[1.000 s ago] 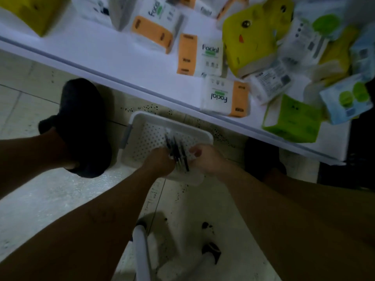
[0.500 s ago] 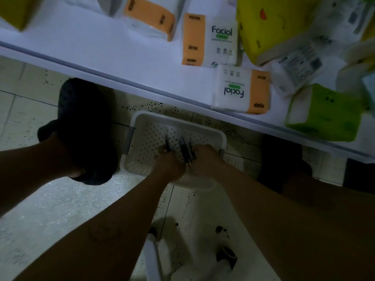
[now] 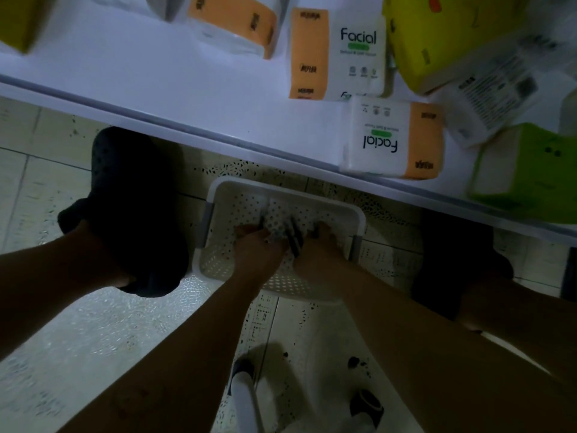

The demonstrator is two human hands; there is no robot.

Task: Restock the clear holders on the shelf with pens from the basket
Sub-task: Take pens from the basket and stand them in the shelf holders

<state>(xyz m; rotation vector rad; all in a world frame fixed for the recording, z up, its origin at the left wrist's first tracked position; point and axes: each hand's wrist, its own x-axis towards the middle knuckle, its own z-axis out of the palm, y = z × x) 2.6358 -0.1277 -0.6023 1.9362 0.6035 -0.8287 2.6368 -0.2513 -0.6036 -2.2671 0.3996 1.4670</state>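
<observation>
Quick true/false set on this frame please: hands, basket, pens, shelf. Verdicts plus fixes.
1. The left hand and the right hand are both inside the white basket. True.
2. The basket sits on the shelf. False: it stands on the tiled floor, below the shelf's front edge.
3. Dark pens show between the two hands. True.
4. Clear holders stand among the tissue packs. False: only tissue packs show on the shelf, and no holder is in view.
5. The basket's bottom is solid. False: it is perforated all over.
</observation>
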